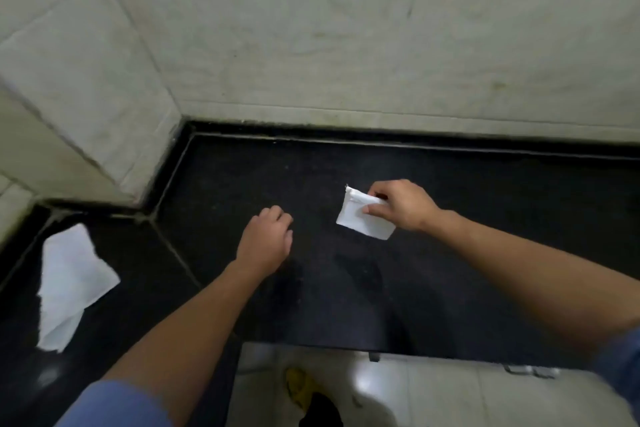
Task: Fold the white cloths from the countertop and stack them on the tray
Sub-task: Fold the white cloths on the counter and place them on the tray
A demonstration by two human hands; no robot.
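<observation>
head view: the right hand point(403, 206) pinches a small folded cloth point(360, 222) right of centre, thumb on its face and fingers curled over its top edge. the packet sticks out left of the knuckles, over the dark countertop point(502, 253). no tray shows, so which way it must go is unclear. the left hand point(266, 236) is mid-frame, fingers loosely curled and empty. it is the nearer hand to the unfolded cloth point(72, 284) at lower left, whose long axis runs up-down.

A black speckled stone tabletop point(346, 295) turns an inside corner beneath a wall point(346, 45) of large pale tiles with dark grout lines. Below its front edge, glossy pale floor point(433, 399) tiles reflect soft light.
</observation>
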